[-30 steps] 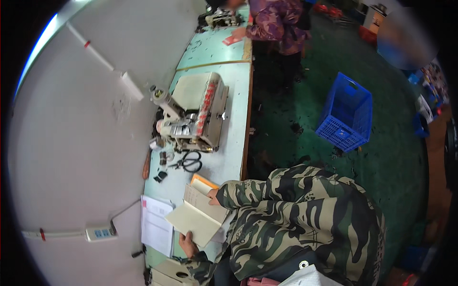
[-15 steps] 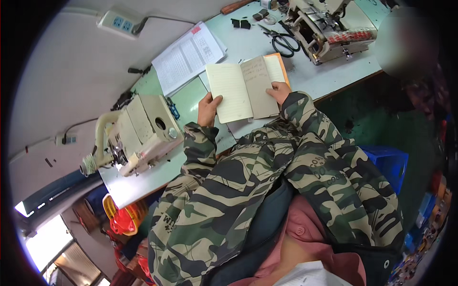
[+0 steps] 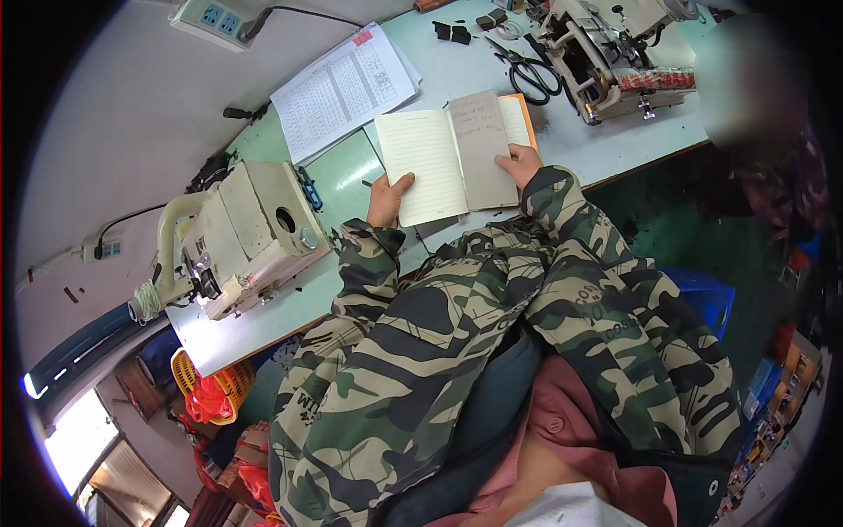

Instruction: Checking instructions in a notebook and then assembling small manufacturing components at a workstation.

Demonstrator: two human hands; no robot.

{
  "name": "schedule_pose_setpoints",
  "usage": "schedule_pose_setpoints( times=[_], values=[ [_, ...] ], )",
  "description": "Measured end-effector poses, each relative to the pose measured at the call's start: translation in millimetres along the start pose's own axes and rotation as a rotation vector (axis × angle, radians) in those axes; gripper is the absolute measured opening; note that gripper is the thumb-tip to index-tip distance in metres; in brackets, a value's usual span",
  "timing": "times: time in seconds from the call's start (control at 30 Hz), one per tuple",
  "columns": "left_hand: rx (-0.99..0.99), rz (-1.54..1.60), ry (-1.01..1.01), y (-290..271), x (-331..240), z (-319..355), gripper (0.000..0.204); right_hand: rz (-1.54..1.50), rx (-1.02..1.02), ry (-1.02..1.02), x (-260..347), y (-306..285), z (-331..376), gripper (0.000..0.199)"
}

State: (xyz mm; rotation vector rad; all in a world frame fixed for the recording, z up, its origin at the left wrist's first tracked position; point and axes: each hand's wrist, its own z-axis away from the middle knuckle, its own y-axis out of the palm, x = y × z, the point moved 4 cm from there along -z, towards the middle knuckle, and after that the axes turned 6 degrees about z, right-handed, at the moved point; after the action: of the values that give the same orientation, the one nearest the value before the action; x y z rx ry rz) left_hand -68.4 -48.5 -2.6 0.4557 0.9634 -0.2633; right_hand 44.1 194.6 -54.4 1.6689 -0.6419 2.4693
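An open notebook (image 3: 420, 167) with lined cream pages is held over the table, tilted toward me. My left hand (image 3: 386, 200) grips its left edge, thumb on the page and fingers behind. A greyish-brown sheet or piece of card (image 3: 485, 171) with handwriting lies over the right side of the notebook. My right hand (image 3: 522, 167) pinches the right edge of that sheet, thumb on top. An orange cover edge (image 3: 528, 119) shows behind the right-hand page. Beside my left hand, the end of a thin dark stick pokes out; I cannot make out what it is.
Sewing machines stand at the left (image 3: 250, 237) and far right (image 3: 615, 66) of the table (image 3: 615, 140). Printed sheets (image 3: 342, 92) lie beyond the notebook, with black scissors (image 3: 531, 77) nearby. A yellow basket (image 3: 230, 386) sits lower left and a blue crate (image 3: 702, 299) on the right.
My view has shifted slightly, so the table and machines sit a little differently in the picture. Both hands keep their hold on the open notebook and sheet.
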Motion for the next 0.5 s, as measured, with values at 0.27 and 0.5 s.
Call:
schedule_pose_setpoints(
  times=[0.27, 0.5],
  values=[
    [-0.029, 0.099, 0.002, -7, 3, 1, 0.034, -0.041, -0.06, 0.011, 18, -24, 2, 0.025],
    [-0.053, 0.107, 0.026, -2, -9, 5, 0.035, -0.098, 0.054, 0.043, 24, -14, 2, 0.023]
  ],
)
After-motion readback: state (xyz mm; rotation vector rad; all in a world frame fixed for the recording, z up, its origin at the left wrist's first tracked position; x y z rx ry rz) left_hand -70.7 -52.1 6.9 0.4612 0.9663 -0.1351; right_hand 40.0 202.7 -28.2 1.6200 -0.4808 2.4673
